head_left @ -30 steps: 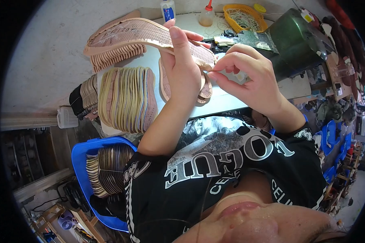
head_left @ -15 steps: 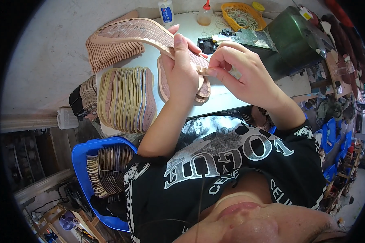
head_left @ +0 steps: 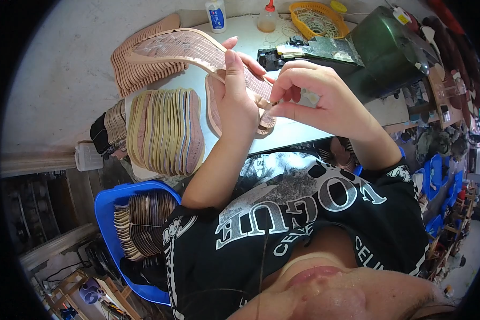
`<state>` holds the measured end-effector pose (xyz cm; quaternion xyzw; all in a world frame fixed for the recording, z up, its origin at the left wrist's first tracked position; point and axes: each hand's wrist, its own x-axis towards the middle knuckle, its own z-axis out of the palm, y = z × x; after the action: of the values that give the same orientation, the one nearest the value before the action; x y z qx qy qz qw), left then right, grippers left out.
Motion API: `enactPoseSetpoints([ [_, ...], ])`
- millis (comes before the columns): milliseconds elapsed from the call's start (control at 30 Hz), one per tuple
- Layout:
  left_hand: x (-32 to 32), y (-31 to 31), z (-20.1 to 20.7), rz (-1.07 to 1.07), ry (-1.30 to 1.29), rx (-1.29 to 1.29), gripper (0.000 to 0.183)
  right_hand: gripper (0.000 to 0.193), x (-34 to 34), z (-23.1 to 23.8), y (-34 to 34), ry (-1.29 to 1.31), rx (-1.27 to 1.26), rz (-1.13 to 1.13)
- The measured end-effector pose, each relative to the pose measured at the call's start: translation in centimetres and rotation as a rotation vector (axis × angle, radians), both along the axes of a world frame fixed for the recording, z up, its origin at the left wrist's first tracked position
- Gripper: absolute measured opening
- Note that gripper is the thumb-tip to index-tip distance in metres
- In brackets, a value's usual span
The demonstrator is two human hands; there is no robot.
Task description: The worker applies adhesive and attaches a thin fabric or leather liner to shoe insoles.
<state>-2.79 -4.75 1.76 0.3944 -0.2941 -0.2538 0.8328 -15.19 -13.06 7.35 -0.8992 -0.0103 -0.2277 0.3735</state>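
White tabletop [head_left: 296, 130]: I see L hand [head_left: 238, 101] clamped on 1 insole [head_left: 200, 52], prob. steadying it; R hand [head_left: 317, 96] fingertips pinch right end.

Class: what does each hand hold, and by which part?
The left hand grips a pinkish insole right of its middle; the right hand pinches its edge near the right end.

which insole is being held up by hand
The pink-beige insole with the gridded face, gripped by the left hand, with the right hand at one end; the others stand in rows or lie on the table.
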Motion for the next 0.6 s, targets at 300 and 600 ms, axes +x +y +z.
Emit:
enactPoseSetpoints([
  [300, -0.2, 0.2, 0.5, 0.047, 0.048, -0.094, 0.044, 0.025, -0.5, 0.4, 0.6, -0.087, -0.13, -0.183],
  [600, -0.2, -1.2, -3.0, 0.319, -0.221, -0.208, 0.054, 0.033, 2.3, -5.3, 3.7, -0.022, 1.157, -0.053],
])
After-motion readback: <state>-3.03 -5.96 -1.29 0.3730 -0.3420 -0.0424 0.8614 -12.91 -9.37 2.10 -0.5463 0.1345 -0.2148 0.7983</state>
